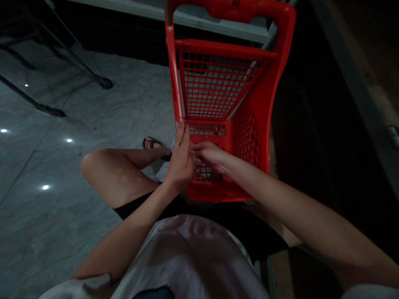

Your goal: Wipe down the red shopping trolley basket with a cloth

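Note:
Between my legs stands a red plastic shopping basket (249, 137) with grid-like walls, its open top facing me. My left hand (182, 155) lies along the basket's left rim. The fingers are stretched out straight and close together, with a ring on one; the thumb is hidden. Just right of it, above the basket's inside, is my right hand (210, 153). Its fingers are bent together and reach to the left palm. Whatever may be between the two hands is hidden, and the dim light blurs the fingertips.
A pale ledge (199, 18) runs behind the basket. Thin dark metal legs (84, 66) of a piece of furniture stand on the grey tiled floor (102, 120) at the upper left. Dark furniture or a wall fills the right. My sandalled foot (157, 147) is left of the basket.

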Demonstrator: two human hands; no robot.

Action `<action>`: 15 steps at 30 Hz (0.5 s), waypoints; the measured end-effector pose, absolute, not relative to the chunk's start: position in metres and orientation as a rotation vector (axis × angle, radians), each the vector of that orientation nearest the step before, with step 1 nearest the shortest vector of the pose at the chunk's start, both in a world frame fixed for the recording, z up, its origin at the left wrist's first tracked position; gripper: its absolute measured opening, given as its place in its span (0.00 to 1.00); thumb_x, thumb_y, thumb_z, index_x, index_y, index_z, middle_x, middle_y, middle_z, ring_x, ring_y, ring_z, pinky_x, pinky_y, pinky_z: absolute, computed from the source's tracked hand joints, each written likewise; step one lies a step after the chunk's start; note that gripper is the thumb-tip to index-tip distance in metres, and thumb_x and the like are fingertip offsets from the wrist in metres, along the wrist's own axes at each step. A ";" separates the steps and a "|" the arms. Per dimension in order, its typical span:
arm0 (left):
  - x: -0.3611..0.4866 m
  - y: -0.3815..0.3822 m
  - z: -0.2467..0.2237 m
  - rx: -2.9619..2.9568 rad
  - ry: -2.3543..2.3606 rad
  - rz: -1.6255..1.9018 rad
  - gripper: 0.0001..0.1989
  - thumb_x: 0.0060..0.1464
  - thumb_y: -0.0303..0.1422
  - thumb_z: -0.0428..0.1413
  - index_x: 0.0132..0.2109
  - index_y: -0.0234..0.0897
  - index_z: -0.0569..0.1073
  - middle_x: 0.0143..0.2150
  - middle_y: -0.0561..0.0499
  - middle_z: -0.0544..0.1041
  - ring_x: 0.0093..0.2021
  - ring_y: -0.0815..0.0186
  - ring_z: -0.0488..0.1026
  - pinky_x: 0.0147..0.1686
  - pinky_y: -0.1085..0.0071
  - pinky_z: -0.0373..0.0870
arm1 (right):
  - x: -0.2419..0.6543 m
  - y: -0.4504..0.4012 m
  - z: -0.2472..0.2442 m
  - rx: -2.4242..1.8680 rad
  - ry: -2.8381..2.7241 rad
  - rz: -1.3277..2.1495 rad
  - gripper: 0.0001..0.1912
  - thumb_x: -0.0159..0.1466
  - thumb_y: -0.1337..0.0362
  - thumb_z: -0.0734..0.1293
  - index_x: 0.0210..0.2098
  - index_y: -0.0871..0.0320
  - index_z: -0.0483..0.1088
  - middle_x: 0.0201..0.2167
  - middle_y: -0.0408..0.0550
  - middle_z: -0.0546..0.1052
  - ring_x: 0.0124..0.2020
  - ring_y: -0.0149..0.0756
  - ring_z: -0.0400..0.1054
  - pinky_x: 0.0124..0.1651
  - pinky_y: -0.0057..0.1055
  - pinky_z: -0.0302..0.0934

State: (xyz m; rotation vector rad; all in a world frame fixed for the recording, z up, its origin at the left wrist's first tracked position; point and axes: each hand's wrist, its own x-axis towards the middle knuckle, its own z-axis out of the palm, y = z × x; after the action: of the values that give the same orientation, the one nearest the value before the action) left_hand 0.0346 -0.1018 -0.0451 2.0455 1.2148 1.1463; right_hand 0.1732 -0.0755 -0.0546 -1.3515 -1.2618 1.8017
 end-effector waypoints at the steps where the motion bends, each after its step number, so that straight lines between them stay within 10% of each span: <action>1: 0.033 -0.099 -0.047 2.044 1.206 1.148 0.39 0.69 0.27 0.41 0.79 0.57 0.35 0.82 0.57 0.39 0.80 0.57 0.37 0.78 0.47 0.43 | 0.172 -0.067 -0.046 -1.325 -1.272 1.815 0.13 0.63 0.69 0.64 0.41 0.57 0.81 0.27 0.46 0.80 0.27 0.35 0.72 0.37 0.34 0.71; 6: 0.031 -0.085 -0.054 2.025 1.202 1.160 0.40 0.67 0.24 0.41 0.78 0.61 0.39 0.81 0.62 0.40 0.80 0.59 0.37 0.79 0.50 0.42 | 0.169 -0.081 -0.037 -1.153 -1.587 1.470 0.15 0.63 0.70 0.65 0.46 0.51 0.80 0.48 0.48 0.82 0.59 0.42 0.72 0.70 0.46 0.58; 15: 0.039 -0.096 -0.038 2.095 1.217 1.159 0.35 0.65 0.25 0.46 0.76 0.51 0.55 0.81 0.54 0.47 0.80 0.56 0.37 0.78 0.48 0.45 | 0.236 -0.109 -0.059 -1.250 -2.207 2.052 0.12 0.57 0.75 0.69 0.29 0.54 0.81 0.34 0.42 0.84 0.37 0.35 0.77 0.47 0.30 0.69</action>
State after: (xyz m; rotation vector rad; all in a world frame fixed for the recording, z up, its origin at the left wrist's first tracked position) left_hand 0.0388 -0.0960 -0.0382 2.0949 1.2174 1.1593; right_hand 0.2365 -0.1091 -0.0590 -1.2495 -2.2070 2.0519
